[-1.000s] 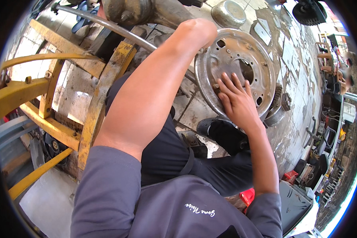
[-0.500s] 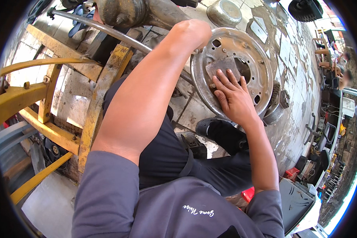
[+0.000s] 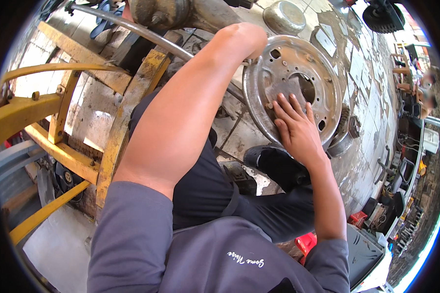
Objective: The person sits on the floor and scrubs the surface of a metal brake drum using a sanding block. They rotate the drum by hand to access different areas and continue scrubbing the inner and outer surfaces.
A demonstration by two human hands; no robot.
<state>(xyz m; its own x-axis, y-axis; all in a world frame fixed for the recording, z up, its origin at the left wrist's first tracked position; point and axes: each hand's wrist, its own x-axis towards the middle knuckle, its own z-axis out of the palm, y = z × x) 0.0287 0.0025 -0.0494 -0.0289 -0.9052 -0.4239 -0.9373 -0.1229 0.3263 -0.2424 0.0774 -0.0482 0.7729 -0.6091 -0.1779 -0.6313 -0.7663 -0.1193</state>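
Observation:
A worn round steel wheel rim (image 3: 327, 80) leans in front of me, with a large centre hole and several bolts. My left hand (image 3: 252, 40) is bent down over its upper left edge and seems to grip it; most of its fingers are hidden behind the wrist. My right hand (image 3: 298, 129) lies flat on the lower face of the rim, fingers stretched out and a little spread. Beneath those fingertips is a thin grey-brown sheet, seemingly sandpaper (image 3: 282, 89), left of the centre hole.
A metal bar (image 3: 132, 30) runs to the rim from the upper left, below a greasy axle housing (image 3: 168, 14). Yellow steel framing (image 3: 73, 161) stands at left. A metal bowl-shaped cover (image 3: 284, 17) lies beyond the rim on cracked tiles. Tools and a grey case (image 3: 364, 256) are at right.
The rim and both hands sit slightly further right in view. My right hand has slid a little over the rim's face, and the sheet's outline shows less plainly.

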